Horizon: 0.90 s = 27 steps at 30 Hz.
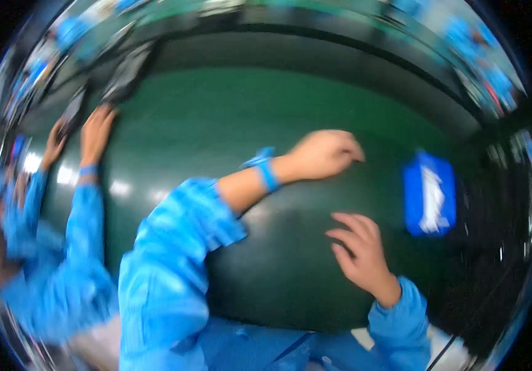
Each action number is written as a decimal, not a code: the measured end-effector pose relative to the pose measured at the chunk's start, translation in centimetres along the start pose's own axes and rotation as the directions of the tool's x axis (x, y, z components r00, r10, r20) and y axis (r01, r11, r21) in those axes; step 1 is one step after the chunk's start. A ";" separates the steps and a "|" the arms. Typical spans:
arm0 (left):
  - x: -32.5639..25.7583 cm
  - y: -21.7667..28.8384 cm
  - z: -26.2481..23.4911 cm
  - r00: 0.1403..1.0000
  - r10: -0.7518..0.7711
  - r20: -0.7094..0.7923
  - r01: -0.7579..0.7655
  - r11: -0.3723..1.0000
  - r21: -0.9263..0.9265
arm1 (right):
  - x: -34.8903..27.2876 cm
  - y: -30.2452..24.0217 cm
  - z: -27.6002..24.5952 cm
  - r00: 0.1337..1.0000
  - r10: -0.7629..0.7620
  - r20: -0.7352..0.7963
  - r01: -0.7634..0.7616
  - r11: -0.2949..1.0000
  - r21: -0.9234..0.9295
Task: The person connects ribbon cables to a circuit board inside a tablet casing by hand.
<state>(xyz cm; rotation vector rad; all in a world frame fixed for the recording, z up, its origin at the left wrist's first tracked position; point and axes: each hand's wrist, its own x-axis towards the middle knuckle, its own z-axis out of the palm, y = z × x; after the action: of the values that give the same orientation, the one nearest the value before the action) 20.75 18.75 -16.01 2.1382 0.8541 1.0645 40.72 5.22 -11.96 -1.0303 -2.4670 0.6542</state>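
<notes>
My left hand (326, 153) reaches over the green tabletop (235, 111), its forearm crossing from the lower left. A blue band (268, 174) with a knotted-looking blue piece circles that wrist. The fingers are curled inward and blurred; whatever they hold, if anything, is hidden. Nearer to me, my right hand (363, 255) hovers over the table with its fingers apart and nothing in them. To the right of both hands stands a small blue bin (412, 201) with something white (431, 198) in it. Neither hand touches the bin.
At the left, a co-worker in blue sleeves has hands (97, 131) on dark, flat objects (127, 74) near the table's far left. A dark raised band (315, 49) runs along the far side. Beyond it are blurred blue shapes. Dark surfaces (488, 216) border the right side.
</notes>
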 end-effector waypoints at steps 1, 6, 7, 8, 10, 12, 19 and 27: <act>-0.9 -0.4 -0.8 1.000 0.018 -0.020 -0.017 0.998 0.067 | 0.6 0.2 0.5 1.000 -0.020 0.011 0.019 0.999 0.044; 0.0 0.6 -2.1 0.993 -0.111 0.040 0.109 0.993 0.055 | 0.9 1.7 3.0 0.981 -0.121 -0.152 0.133 0.989 0.068; 0.2 0.9 -2.5 0.989 -0.143 0.038 0.140 0.987 0.073 | 1.2 2.0 3.3 0.973 -0.147 -0.179 0.166 0.982 0.092; 0.4 0.3 -2.5 0.990 -0.133 0.036 0.130 0.988 0.078 | 1.4 2.1 3.1 0.976 -0.149 -0.157 0.164 0.982 0.091; 0.8 0.4 -2.6 0.989 -0.143 0.018 0.142 0.988 0.056 | 1.4 1.8 2.9 0.982 -0.115 -0.153 0.130 0.987 0.091; 0.9 0.7 -2.8 0.987 -0.163 0.015 0.162 0.985 0.058 | 1.4 1.1 2.7 0.975 -0.167 -0.143 0.187 0.973 0.138; 1.7 1.8 -2.6 0.986 -0.163 0.043 0.159 0.984 0.084 | 0.6 0.9 2.1 0.973 -0.162 -0.165 0.186 0.972 0.141; 1.3 1.8 -1.5 0.985 -0.173 0.006 0.172 0.984 0.049 | 0.2 1.9 2.4 0.942 -0.226 -0.248 0.262 0.957 0.123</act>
<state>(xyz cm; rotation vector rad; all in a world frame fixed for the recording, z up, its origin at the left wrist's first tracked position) 20.62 18.95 -13.36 2.0640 1.0494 0.9532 40.37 5.91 -14.92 -0.6834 -2.2511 0.5967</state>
